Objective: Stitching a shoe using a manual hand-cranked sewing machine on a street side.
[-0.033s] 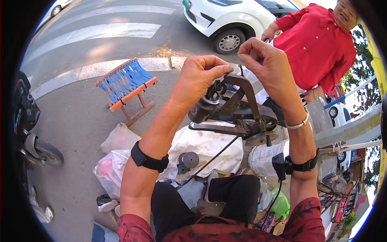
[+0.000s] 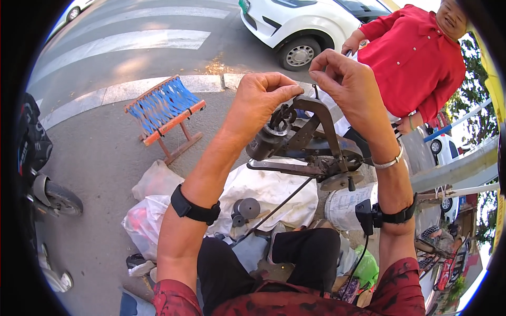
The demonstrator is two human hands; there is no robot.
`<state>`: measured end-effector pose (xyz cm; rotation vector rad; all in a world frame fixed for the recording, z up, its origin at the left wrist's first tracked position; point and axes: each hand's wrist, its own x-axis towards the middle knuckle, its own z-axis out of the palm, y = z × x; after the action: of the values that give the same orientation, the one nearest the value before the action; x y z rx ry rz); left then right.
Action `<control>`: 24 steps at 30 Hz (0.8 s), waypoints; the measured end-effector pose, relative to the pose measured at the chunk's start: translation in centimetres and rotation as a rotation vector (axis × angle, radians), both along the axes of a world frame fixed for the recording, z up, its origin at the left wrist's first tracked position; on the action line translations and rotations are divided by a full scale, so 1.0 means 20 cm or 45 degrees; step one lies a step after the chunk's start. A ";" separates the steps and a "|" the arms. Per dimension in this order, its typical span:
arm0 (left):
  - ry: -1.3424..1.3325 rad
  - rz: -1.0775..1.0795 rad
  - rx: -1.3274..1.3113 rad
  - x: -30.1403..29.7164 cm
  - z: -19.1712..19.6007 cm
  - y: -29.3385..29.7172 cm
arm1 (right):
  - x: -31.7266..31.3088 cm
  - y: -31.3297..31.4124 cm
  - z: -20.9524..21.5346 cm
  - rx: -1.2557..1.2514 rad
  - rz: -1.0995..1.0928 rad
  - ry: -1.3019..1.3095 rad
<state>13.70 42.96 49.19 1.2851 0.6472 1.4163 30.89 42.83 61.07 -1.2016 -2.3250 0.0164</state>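
Note:
Both my hands are raised above a dark metal hand-cranked sewing machine [image 2: 321, 124], of the kind cobblers use. My left hand [image 2: 263, 97] is closed in a pinch, thumb against forefinger, just over the machine's left top end. My right hand [image 2: 345, 79] makes a similar pinch a little to the right and higher, beside a thin upright pin on the machine's top. Whatever lies between the fingertips of either hand is too fine to make out. Below the machine's arm hangs a round handwheel [image 2: 341, 180] with a small knob.
A folding stool [image 2: 163, 110] with blue webbing stands at left. Under the machine lie a white cloth [image 2: 287, 192], grey discs [image 2: 247, 209] and plastic bags [image 2: 145, 218]. A white bucket [image 2: 342, 205] is at right. A person in red [image 2: 408, 58] stands close by, beyond my right hand; a white car [image 2: 295, 23] is behind.
My right hand's fingertips have shifted very slightly left. My left hand and the sewing machine look the same.

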 end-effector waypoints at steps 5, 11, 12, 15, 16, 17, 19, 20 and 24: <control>0.015 -0.058 -0.080 -0.02 -0.07 -0.01 | -0.04 -0.01 -0.03 0.052 0.026 -0.127; 0.011 -0.090 -0.111 -0.03 -0.09 -0.04 | -0.05 -0.01 -0.02 0.149 0.068 -0.242; -0.014 -0.042 -0.084 -0.03 -0.07 -0.03 | -0.05 -0.01 -0.02 0.169 0.071 -0.257; -0.072 0.058 -0.024 -0.04 -0.03 -0.02 | -0.06 -0.01 -0.01 0.151 0.085 -0.252; -0.080 0.056 -0.012 -0.03 -0.01 -0.01 | -0.07 -0.01 -0.01 0.156 0.101 -0.255; -0.111 0.047 0.044 -0.03 0.00 -0.01 | -0.07 -0.01 -0.01 0.160 0.104 -0.264; -0.055 0.022 0.022 -0.03 0.02 0.01 | -0.08 -0.02 0.00 0.144 0.085 -0.299; -0.038 0.009 0.034 -0.03 0.02 0.02 | -0.08 -0.03 0.01 0.124 0.063 -0.325; -0.052 -0.037 0.025 -0.01 0.00 0.01 | -0.08 -0.04 0.02 0.117 0.023 -0.395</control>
<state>13.57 43.20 49.15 1.2731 0.5859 1.4247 29.26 42.09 61.50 -1.2080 -2.5694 -0.2863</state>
